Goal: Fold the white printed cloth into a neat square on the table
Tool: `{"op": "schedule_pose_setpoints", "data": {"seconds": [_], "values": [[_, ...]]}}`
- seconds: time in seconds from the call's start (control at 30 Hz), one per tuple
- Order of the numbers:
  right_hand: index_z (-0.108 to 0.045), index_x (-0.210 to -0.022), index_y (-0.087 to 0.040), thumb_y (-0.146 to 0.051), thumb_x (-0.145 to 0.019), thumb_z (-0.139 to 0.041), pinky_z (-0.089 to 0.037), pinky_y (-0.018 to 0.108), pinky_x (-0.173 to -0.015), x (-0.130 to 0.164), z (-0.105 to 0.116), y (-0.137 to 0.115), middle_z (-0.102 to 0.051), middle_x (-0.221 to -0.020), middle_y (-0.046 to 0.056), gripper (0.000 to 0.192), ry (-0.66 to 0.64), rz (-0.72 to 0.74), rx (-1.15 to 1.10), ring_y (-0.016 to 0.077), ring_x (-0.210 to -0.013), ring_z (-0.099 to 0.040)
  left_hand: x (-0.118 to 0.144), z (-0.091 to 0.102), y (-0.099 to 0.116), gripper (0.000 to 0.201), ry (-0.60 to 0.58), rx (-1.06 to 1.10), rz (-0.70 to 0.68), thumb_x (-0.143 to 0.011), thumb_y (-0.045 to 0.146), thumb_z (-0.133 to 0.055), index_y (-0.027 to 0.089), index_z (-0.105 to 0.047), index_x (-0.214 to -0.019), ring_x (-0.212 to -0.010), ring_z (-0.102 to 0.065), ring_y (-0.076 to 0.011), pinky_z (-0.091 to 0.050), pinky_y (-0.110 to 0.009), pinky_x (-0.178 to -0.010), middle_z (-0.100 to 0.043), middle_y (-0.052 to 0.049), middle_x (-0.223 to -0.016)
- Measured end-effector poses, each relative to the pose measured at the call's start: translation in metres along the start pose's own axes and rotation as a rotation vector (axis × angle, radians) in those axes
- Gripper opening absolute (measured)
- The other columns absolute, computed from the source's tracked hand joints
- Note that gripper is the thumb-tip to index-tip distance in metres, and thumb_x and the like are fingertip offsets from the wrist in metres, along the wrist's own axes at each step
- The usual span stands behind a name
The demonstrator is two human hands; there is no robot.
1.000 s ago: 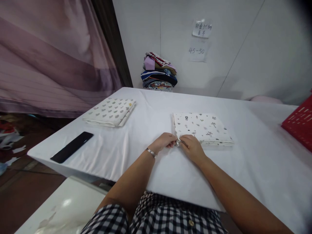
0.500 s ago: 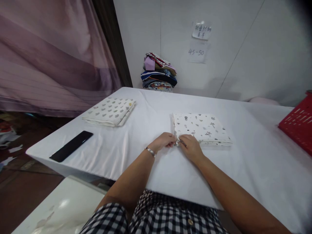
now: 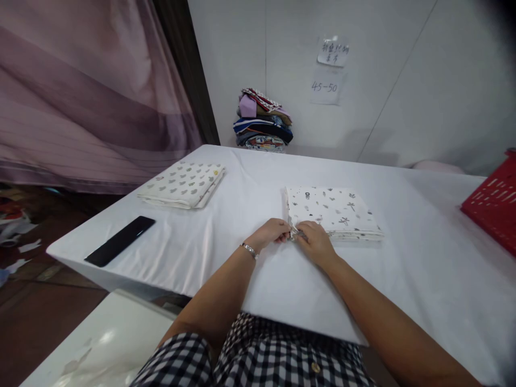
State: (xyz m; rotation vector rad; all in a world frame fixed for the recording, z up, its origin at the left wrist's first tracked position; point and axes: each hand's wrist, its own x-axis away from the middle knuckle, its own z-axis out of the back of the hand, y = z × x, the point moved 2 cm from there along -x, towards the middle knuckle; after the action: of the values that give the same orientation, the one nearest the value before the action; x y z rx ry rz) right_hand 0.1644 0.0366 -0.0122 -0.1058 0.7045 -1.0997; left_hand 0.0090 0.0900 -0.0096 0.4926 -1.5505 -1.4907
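My fingertips [image 3: 288, 233] from both sides meet at the near left corner of the folded printed cloth [image 3: 332, 210], pinched together on its layered edge; my left hand [image 3: 271, 234] closes thumb against fingers on that corner, and my right hand [image 3: 316, 242] grips the same spot from the other side, its palm low on the white table cover [image 3: 258, 269]. The cloth lies flat and squared in front of me, a little right of centre, so I judge the folding mostly done, with only this corner left to straighten. A second folded cloth [image 3: 183, 184] sits well apart to the left, a black phone [image 3: 120, 248] nearer the edge, a stack of fabrics [image 3: 263, 120] against the wall, and a red basket [image 3: 494, 201] at far right
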Motion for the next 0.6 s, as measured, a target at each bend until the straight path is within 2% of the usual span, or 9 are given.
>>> {"op": "schedule_pose_setpoints", "data": {"seconds": [0.17, 0.3, 0.6], "values": [[-0.06, -0.09, -0.021, -0.027, -0.084, -0.05, -0.041, 0.034, -0.077, -0.0009, -0.0003, 0.0001, -0.063, -0.093, 0.006, 0.013, 0.027, -0.048, -0.023, 0.0204, -0.087, -0.055, 0.0007, -0.0006, 0.0013, 0.014, 0.005, -0.003, -0.002, -0.072, 0.026, -0.054, 0.015, -0.055, -0.064, -0.049, -0.048, -0.0065, -0.036, -0.019, -0.046, -0.058, 0.001, -0.06], [-0.06, -0.087, -0.021, -0.025, -0.085, -0.048, -0.041, 0.033, -0.076, -0.0016, -0.0006, -0.0007, -0.063, -0.091, 0.005, 0.013, 0.053, -0.031, -0.04, 0.0194, -0.085, -0.055, 0.0011, -0.001, 0.0029, 0.015, 0.01, -0.021, 0.027, -0.071, 0.025, -0.054, 0.015, -0.054, -0.061, -0.048, -0.048, -0.0063, -0.036, -0.018, -0.045, -0.058, 0.0, -0.058], [-0.058, -0.088, -0.02, -0.025, -0.084, -0.051, -0.04, 0.034, -0.075, -0.0017, -0.0029, -0.0019, -0.062, -0.092, 0.006, 0.01, 0.024, -0.031, 0.016, 0.021, -0.086, -0.053, 0.0011, -0.0005, 0.0018, 0.014, 0.019, 0.006, 0.016, -0.071, 0.027, -0.054, 0.015, -0.054, -0.064, -0.046, -0.048, -0.0061, -0.035, -0.018, -0.044, -0.056, 0.002, -0.057]]}}
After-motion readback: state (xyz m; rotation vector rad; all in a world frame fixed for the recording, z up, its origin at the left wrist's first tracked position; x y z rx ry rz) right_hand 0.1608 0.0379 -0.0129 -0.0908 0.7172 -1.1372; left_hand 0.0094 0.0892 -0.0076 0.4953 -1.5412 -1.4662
